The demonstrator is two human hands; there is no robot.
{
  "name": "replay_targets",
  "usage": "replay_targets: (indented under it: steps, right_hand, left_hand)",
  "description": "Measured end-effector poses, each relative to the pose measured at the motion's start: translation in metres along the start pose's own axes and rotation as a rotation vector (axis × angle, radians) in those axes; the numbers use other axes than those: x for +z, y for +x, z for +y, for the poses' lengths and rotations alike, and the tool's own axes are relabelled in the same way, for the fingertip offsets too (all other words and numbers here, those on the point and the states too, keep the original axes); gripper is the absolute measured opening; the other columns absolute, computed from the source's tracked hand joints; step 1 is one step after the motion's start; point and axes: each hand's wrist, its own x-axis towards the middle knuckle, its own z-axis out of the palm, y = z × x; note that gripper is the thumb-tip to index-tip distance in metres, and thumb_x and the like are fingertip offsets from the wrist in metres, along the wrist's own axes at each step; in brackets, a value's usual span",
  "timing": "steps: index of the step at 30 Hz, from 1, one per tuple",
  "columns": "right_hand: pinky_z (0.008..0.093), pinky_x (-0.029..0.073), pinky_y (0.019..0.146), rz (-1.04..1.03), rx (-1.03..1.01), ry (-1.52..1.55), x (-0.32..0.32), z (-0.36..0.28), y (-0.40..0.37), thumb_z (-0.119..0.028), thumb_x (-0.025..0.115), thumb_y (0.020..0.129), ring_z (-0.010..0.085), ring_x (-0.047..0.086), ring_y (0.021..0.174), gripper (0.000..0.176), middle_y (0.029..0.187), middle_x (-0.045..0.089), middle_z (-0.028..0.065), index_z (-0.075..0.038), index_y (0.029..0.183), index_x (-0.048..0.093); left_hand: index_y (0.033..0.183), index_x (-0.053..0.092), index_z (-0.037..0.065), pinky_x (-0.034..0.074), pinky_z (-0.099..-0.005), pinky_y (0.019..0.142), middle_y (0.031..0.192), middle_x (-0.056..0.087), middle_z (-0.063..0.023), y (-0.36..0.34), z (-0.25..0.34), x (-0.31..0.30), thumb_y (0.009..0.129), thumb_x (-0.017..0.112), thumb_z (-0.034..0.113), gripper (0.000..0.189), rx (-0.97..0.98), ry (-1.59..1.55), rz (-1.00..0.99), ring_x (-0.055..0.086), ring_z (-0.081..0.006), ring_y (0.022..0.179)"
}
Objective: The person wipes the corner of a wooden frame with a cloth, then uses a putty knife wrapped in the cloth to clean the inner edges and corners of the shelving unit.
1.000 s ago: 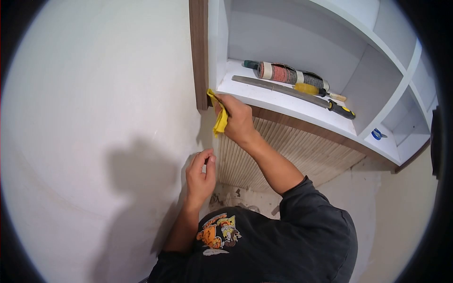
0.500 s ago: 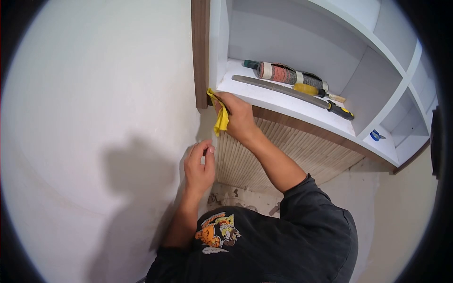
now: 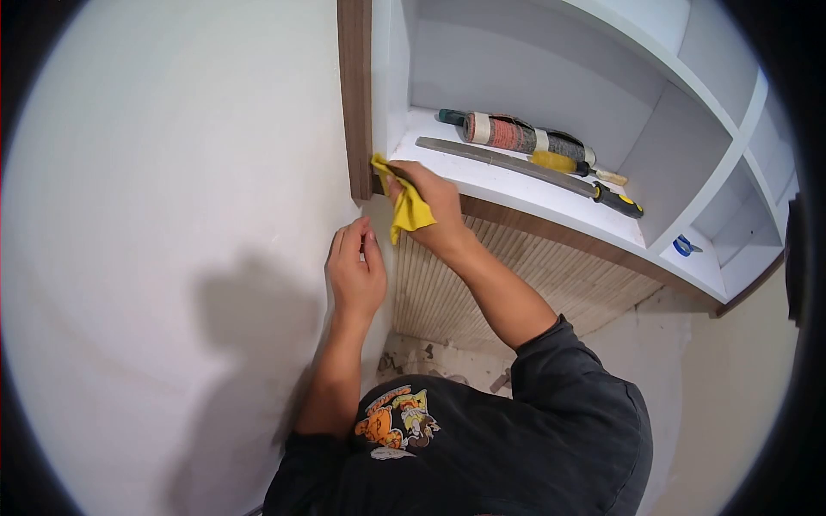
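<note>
Through the feed I see a black short-sleeved T-shirt (image 3: 538,456), its orange, yellow and white cartoon print (image 3: 397,423) below the left hand (image 3: 356,275).

On the shelf (image 3: 559,199), a file (image 3: 516,166) is laid before a roll (image 3: 512,135), a yellow tool (image 3: 553,161) set between. In the next compartment (image 3: 704,265), a blue item (image 3: 683,246) is held.

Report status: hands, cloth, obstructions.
Right hand gripping yellow cloth at cabinet's wooden edge. Left hand below, half-curled, nothing visible in it. No obstruction seen.
</note>
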Motion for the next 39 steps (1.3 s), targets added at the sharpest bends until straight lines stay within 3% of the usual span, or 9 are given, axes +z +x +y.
replay_targets:
  steps: [1,5,10,12,25,28,31,34,39]
  right_hand:
    - [0.0352,0.054,0.066,0.015,-0.060,-0.012,0.003,0.002,0.001,-0.006,0.070,0.087,0.0348,0.069,0.075,0.025,0.085,0.068,0.0178,-0.003,0.111,0.063]
    - [0.0331,0.053,0.064,-0.223,0.090,-0.084,-0.008,0.003,-0.007,-0.009,0.071,0.088,0.0315,0.069,0.070,0.024,0.080,0.068,0.0155,-0.002,0.110,0.064]
    - [0.0301,0.054,0.066,-0.055,0.245,0.068,-0.024,-0.011,-0.003,-0.015,0.070,0.092,0.0202,0.069,0.071,0.023,0.082,0.071,0.0119,-0.002,0.110,0.065]
    - [0.0276,0.054,0.070,-0.041,0.304,0.105,-0.030,-0.017,-0.002,-0.016,0.070,0.093,0.0132,0.069,0.077,0.023,0.087,0.073,0.0106,-0.001,0.110,0.065]
    - [0.0257,0.054,0.070,0.053,0.220,0.212,-0.052,-0.018,-0.006,-0.010,0.072,0.090,0.0132,0.069,0.077,0.024,0.089,0.073,0.0111,0.003,0.108,0.065]
    - [0.0257,0.054,0.067,0.058,0.194,0.215,-0.061,-0.021,-0.002,-0.009,0.071,0.091,0.0130,0.069,0.073,0.023,0.087,0.073,0.0111,0.003,0.109,0.064]
    - [0.0253,0.054,0.067,0.049,0.219,0.288,-0.066,-0.017,-0.002,-0.009,0.071,0.091,0.0127,0.069,0.074,0.023,0.087,0.073,0.0110,0.003,0.109,0.065]
    - [0.0254,0.054,0.068,0.036,0.208,0.294,-0.071,-0.014,-0.002,-0.008,0.071,0.090,0.0127,0.069,0.075,0.023,0.087,0.073,0.0108,0.002,0.110,0.065]
    - [0.0267,0.054,0.070,-0.005,0.168,0.290,-0.068,-0.009,-0.007,-0.007,0.072,0.089,0.0156,0.070,0.076,0.023,0.089,0.073,0.0119,0.002,0.110,0.065]
  left_hand:
    - [0.112,0.063,-0.004,0.053,-0.0378,0.073,0.096,0.063,-0.0180,0.003,-0.001,0.003,0.091,0.055,-0.003,0.023,0.026,0.006,0.018,0.064,-0.0321,0.084]
    - [0.114,0.063,-0.004,0.053,-0.0377,0.073,0.099,0.063,-0.0183,0.007,-0.001,0.008,0.091,0.055,-0.004,0.024,0.038,0.031,0.043,0.064,-0.0327,0.086]
    - [0.113,0.066,-0.001,0.053,-0.0373,0.071,0.098,0.060,-0.0150,0.020,0.000,0.015,0.092,0.059,-0.001,0.022,0.165,0.158,0.079,0.062,-0.0315,0.083]
    - [0.112,0.068,0.000,0.052,-0.0351,0.069,0.093,0.057,-0.0130,0.027,-0.002,0.022,0.092,0.062,0.000,0.021,0.236,0.221,0.112,0.060,-0.0266,0.081]
    - [0.110,0.071,0.006,0.051,-0.0349,0.062,0.091,0.052,-0.0094,0.056,-0.011,0.052,0.084,0.069,-0.001,0.028,0.246,0.466,0.241,0.058,-0.0249,0.076]
    - [0.107,0.071,0.005,0.052,-0.0368,0.062,0.094,0.054,-0.0111,0.055,-0.009,0.053,0.084,0.068,-0.002,0.025,0.194,0.518,0.212,0.061,-0.0283,0.077]
    - [0.104,0.068,0.004,0.054,-0.0396,0.064,0.097,0.055,-0.0147,0.058,-0.011,0.059,0.085,0.067,-0.002,0.020,0.286,0.537,0.299,0.063,-0.0336,0.079]
    - [0.099,0.065,0.004,0.055,-0.0387,0.059,0.097,0.055,-0.0137,0.060,-0.016,0.060,0.088,0.064,0.002,0.012,0.347,0.575,0.317,0.065,-0.0328,0.078]
    - [0.097,0.063,0.004,0.054,-0.0435,0.066,0.102,0.056,-0.0171,0.031,-0.015,0.049,0.092,0.059,0.005,0.006,0.206,0.548,0.180,0.064,-0.0367,0.082]
